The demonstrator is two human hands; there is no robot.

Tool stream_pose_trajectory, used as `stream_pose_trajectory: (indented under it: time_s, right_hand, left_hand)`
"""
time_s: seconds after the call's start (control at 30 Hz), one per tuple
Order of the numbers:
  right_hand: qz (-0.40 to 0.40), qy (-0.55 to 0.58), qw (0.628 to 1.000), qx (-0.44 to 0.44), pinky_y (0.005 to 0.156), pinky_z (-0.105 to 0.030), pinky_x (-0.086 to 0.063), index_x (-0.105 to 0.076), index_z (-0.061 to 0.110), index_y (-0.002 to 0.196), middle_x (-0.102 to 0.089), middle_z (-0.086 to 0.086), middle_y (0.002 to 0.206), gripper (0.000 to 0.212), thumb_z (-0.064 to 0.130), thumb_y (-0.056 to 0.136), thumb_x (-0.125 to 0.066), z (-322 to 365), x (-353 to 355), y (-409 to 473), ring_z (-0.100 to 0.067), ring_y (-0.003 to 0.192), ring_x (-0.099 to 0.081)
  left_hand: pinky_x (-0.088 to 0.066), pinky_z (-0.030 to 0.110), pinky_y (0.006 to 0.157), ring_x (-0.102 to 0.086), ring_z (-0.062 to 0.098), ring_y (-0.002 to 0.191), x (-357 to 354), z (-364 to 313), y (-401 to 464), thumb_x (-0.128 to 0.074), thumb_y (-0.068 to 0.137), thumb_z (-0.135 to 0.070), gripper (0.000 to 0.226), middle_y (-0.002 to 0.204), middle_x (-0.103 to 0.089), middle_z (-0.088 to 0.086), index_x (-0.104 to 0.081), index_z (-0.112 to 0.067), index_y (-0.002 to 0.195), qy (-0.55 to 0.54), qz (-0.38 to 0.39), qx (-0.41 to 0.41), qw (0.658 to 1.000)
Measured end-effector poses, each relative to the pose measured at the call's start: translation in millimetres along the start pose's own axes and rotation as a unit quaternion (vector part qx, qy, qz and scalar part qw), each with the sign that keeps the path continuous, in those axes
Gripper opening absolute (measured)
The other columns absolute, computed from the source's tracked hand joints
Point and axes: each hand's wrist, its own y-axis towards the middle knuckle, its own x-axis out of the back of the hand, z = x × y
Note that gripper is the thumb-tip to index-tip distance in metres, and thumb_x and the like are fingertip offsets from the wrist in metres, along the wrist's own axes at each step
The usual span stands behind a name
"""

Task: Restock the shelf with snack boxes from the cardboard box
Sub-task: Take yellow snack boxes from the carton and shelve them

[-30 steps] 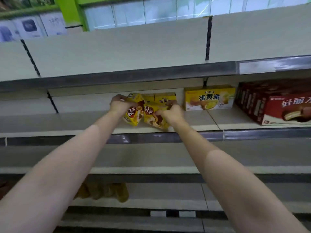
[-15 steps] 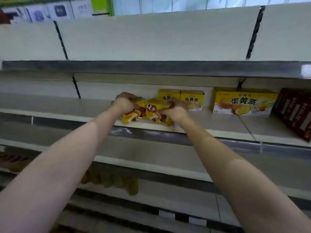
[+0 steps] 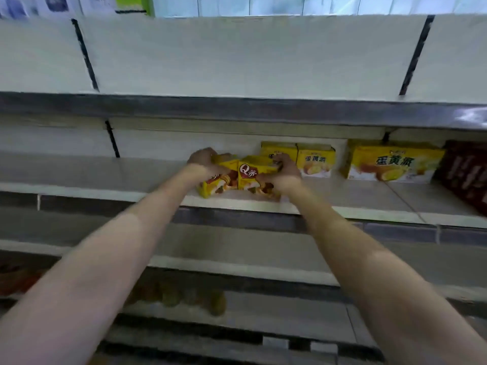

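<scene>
Shelf, pale, middle tier of a store rack, with a grey price rail along its front edge.

Two yellow Q-brand snack boxes, side by side and touching, at the front of this shelf. The left box leans to the left; the right box faces forward with its red "Q" logo showing.

Left hand: fingers curled over the top and left side of the left box, gripping it.

Right hand: fingers curled over the top right corner of the right box, gripping it.

Both bare forearms reach up from the lower corners of the view.

Behind the held pair, toward the back of the same shelf: two small yellow egg-yolk pie boxes, upright, touching each other.

Further right on the shelf: one large yellow pie box, front face outward, apart from the small ones.

At the far right edge: dark red boxes, blurred, in a row.

Lower tier: brownish packets, too blurred to identify.
</scene>
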Motion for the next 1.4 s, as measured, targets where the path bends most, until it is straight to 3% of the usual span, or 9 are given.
stream_pose_trajectory:
  time_s: [0.23, 0.37, 0.5, 0.57, 0.67, 0.87, 0.93, 1.17, 1.4]
  right_hand:
    - [-0.058, 0.015, 0.998, -0.01, 0.088, -0.033, -0.052, -0.052, 0.016, 0.132, -0.06, 0.001, 0.114, 0.075, 0.018, 0.068, -0.09, 5, -11, -13, -0.02, 0.104, -0.059]
    - [-0.149, 0.069, 0.986, 0.0, 0.073, -0.034, -0.053, -0.052, 0.02, 0.114, -0.062, 0.004, 0.098, 0.061, 0.003, 0.066, -0.085, 6, 11, -23, -0.028, 0.096, -0.065]
    - [-0.2, 0.066, 0.978, -0.015, 0.077, -0.039, -0.057, -0.049, 0.021, 0.12, -0.067, -0.006, 0.112, 0.069, 0.016, 0.061, -0.083, -5, 60, -51, -0.027, 0.098, -0.068]
    - [-0.254, 0.067, 0.964, -0.035, 0.073, -0.038, -0.06, -0.046, 0.025, 0.12, -0.066, -0.003, 0.111, 0.074, 0.029, 0.057, -0.083, -12, 87, -73, -0.023, 0.09, -0.069]
    - [-0.352, 0.052, 0.933, -0.043, 0.08, -0.024, -0.053, -0.044, 0.018, 0.133, -0.061, 0.005, 0.111, 0.082, 0.023, 0.065, -0.09, -25, 128, -107, -0.01, 0.09, -0.064]
    - [-0.485, 0.024, 0.872, -0.064, 0.09, -0.036, -0.052, -0.05, 0.023, 0.118, -0.067, -0.003, 0.112, 0.074, 0.033, 0.054, -0.085, -53, 208, -160, -0.02, 0.099, -0.064]
    - [-0.504, 0.012, 0.861, -0.065, 0.089, -0.043, -0.053, -0.049, 0.026, 0.112, -0.068, -0.002, 0.108, 0.071, 0.037, 0.05, -0.08, -69, 239, -172, -0.024, 0.099, -0.065]
    - [-0.533, -0.023, 0.842, -0.08, 0.083, -0.021, -0.041, -0.052, 0.012, 0.119, -0.059, -0.001, 0.111, 0.066, 0.018, 0.064, -0.088, -121, 368, -219, -0.018, 0.098, -0.057]
    - [-0.548, -0.071, 0.825, -0.117, 0.097, -0.045, -0.046, -0.051, 0.014, 0.117, -0.061, -0.006, 0.117, 0.066, 0.028, 0.064, -0.088, -162, 478, -247, -0.027, 0.11, -0.06]
  left_hand:
    - [-0.051, 0.033, 0.092, -0.06, 0.027, 0.114, 4, 1, 7, -0.086, 0.071, -0.041, 0.07, 0.128, -0.061, 0.008, -0.057, -0.012, 0.128, -0.021, 0.013, -0.015, 1.0]
    - [-0.05, 0.035, 0.095, -0.057, 0.029, 0.119, -2, -28, 15, -0.087, 0.069, -0.04, 0.074, 0.132, -0.06, 0.01, -0.055, -0.011, 0.13, -0.049, 0.02, -0.061, 0.997]
    - [-0.05, 0.032, 0.089, -0.058, 0.027, 0.116, -29, -77, 14, -0.088, 0.068, -0.04, 0.074, 0.13, -0.061, 0.01, -0.057, -0.012, 0.129, -0.091, 0.061, -0.123, 0.986]
    - [-0.05, 0.032, 0.092, -0.058, 0.027, 0.117, -49, -108, 7, -0.089, 0.067, -0.037, 0.077, 0.131, -0.06, 0.01, -0.056, -0.012, 0.131, -0.115, 0.084, -0.15, 0.978]
    - [-0.045, 0.03, 0.098, -0.054, 0.026, 0.122, -80, -157, -13, -0.089, 0.069, -0.026, 0.075, 0.137, -0.055, 0.01, -0.053, -0.011, 0.134, -0.165, 0.114, -0.193, 0.96]
    - [-0.044, 0.034, 0.102, -0.053, 0.028, 0.125, -131, -247, -64, -0.088, 0.071, -0.025, 0.08, 0.139, -0.053, 0.009, -0.047, -0.015, 0.139, -0.194, 0.152, -0.275, 0.929]
    - [-0.047, 0.035, 0.099, -0.055, 0.028, 0.121, -148, -279, -80, -0.09, 0.068, -0.025, 0.08, 0.135, -0.057, 0.011, -0.05, -0.014, 0.137, -0.19, 0.153, -0.297, 0.923]
    - [-0.045, 0.034, 0.095, -0.053, 0.027, 0.114, -216, -404, -141, -0.092, 0.061, -0.031, 0.07, 0.123, -0.055, 0.011, -0.061, -0.016, 0.122, -0.181, 0.141, -0.358, 0.905]
    - [-0.039, 0.027, 0.095, -0.052, 0.026, 0.115, -273, -505, -191, -0.09, 0.063, -0.039, 0.07, 0.122, -0.057, 0.011, -0.063, -0.016, 0.123, -0.186, 0.147, -0.364, 0.901]
